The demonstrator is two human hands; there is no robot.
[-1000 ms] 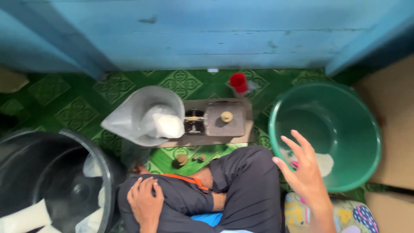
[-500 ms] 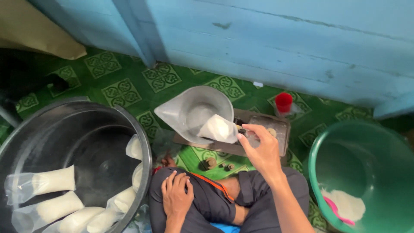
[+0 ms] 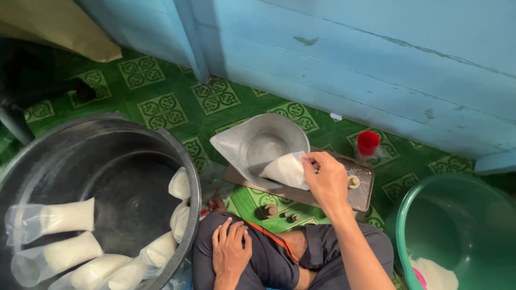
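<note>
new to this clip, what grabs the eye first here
The right hand pinches a white filled bag at the rim of a metal pan in the middle. At left, a big black tub holds more such bags; the left hand rests on the thigh.

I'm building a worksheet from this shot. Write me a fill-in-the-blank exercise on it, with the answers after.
1. The right hand grips a white filled bag lying in the metal ____ of the scale.
2. The left hand rests flat on the person's ____.
3. More filled bags lie in the large ____ tub on the person's left.
4. A small ____ cup stands near the blue wall.

Missing words: pan; thigh; black; red
</note>
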